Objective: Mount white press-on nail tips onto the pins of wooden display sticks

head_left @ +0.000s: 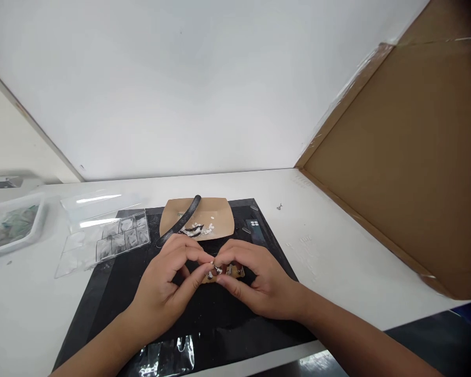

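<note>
My left hand (170, 283) pinches a small white piece (212, 263) between thumb and forefinger. Thumb and fingers of my right hand (259, 280) close in from the other side on a small silvery piece (219, 270), which meets the white one at the fingertips. Just behind and below them is a small yellowish holder (235, 272) with several little silvery and white parts on it, partly covered by my fingers. Beyond my hands, a curved black nail file (182, 220) leans across a brown tray (223, 209) that holds several white chips.
A black mat (215, 335) lies under my hands. To the left are a clear compartment box (121, 238) with its lid raised and a white bin (39, 220) of greenish packets. A small metal bit (279, 207) and a large cardboard panel (396, 157) are at right.
</note>
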Motion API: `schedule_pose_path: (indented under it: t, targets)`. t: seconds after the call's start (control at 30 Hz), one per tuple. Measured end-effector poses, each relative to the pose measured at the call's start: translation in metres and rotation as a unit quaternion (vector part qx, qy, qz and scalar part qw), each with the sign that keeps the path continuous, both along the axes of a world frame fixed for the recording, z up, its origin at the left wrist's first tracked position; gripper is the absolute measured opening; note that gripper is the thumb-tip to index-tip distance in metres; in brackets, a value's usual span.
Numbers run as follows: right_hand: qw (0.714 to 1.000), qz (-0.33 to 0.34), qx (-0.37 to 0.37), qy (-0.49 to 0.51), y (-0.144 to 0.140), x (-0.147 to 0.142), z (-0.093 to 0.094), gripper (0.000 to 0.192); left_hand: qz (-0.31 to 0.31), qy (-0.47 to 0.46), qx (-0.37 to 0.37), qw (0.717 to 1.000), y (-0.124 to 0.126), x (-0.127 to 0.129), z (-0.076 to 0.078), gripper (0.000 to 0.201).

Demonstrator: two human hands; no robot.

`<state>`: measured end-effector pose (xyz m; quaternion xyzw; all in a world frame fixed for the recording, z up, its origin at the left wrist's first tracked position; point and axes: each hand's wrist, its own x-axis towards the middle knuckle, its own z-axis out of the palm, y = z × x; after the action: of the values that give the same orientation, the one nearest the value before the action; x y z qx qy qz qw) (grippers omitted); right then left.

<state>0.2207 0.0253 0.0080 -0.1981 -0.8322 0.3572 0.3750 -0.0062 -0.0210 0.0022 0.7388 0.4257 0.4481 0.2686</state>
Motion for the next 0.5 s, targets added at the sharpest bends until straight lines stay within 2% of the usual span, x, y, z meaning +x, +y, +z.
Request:
schedule_pose_path:
  t: [0.17, 0.3, 0.5]
  targets:
    - [0.999, -0.035, -0.002, -0.012, -0.0011, -0.0022, -0.0037, 0.007, 0.021, -0.018, -0.005, 1.0, -0.0001, 0.0, -0.0015, 0.016]
    - [0.999, -0.047, 0.009, -0.02, -0.001, -0.0015, -0.0039, 0.009, 0.015, -0.032, -0.016, 0.999, -0.0003, -0.0014, -0.0007, 0.016]
    - [0.993, -0.078, 0.084, -0.036, -0.0004, 0.0003, -0.0066, 0.013, 0.014, -0.062, -0.037, 0.997, -0.0004, -0.0005, 0.0006, 0.019]
